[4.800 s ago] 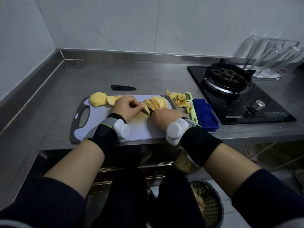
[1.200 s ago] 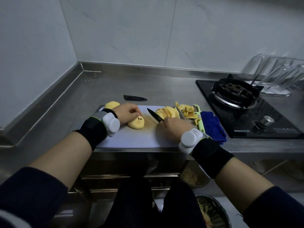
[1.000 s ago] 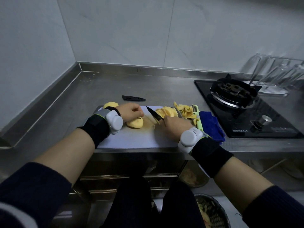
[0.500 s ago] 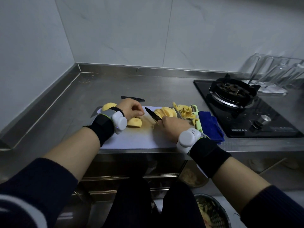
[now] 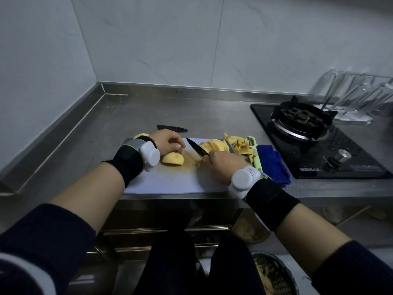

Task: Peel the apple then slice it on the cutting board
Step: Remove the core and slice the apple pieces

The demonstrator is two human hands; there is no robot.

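A peeled apple piece [image 5: 172, 159], cut face up with seeds showing, lies on the white cutting board [image 5: 174, 182]. My left hand [image 5: 168, 141] rests over its far side with curled fingers holding it. My right hand [image 5: 223, 165] grips the handle of a black-bladed knife [image 5: 196, 148], whose tip points up and left, above the board between the piece and a fan of cut apple slices [image 5: 213, 145]. Another peeled piece [image 5: 139, 135] peeks out behind my left wrist.
Apple peelings [image 5: 237, 143] and a green peeler [image 5: 254, 152] lie at the board's right edge, beside a blue cloth [image 5: 273, 162]. A black knife sheath [image 5: 172, 128] lies behind the board. A gas hob [image 5: 308, 133] stands at right. A bin [image 5: 274, 273] sits on the floor.
My left hand has brought an apple piece to the board's middle and settled on it. The knife has lifted off the slices and tilted up to the left.
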